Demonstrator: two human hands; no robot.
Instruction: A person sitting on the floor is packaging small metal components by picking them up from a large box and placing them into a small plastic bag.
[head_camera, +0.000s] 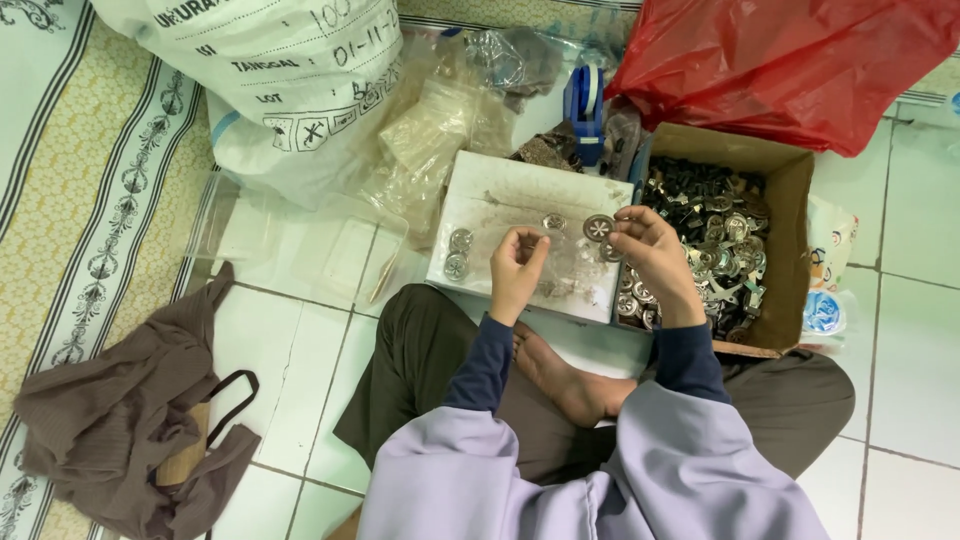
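Fingers (628, 222) of right hand (655, 262) pinch round metal disc (598, 228) — shiny; spoked.

White sack (290, 80) with black print and a blue stripe, far left on the tiled floor (900, 300). Clear plastic bags (440, 130) just beside it. Red plastic bag (790, 60) far right. Open brown cardboard box (790, 190) below the red bag, small blue-and-white packet (825, 312) at its right side.

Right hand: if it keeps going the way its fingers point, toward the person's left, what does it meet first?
Likely the left hand. The right hand pinches a round metal disc, fingertips aimed left over the white tray; only air and a small silver part lie between. Depth unclear from the head view.
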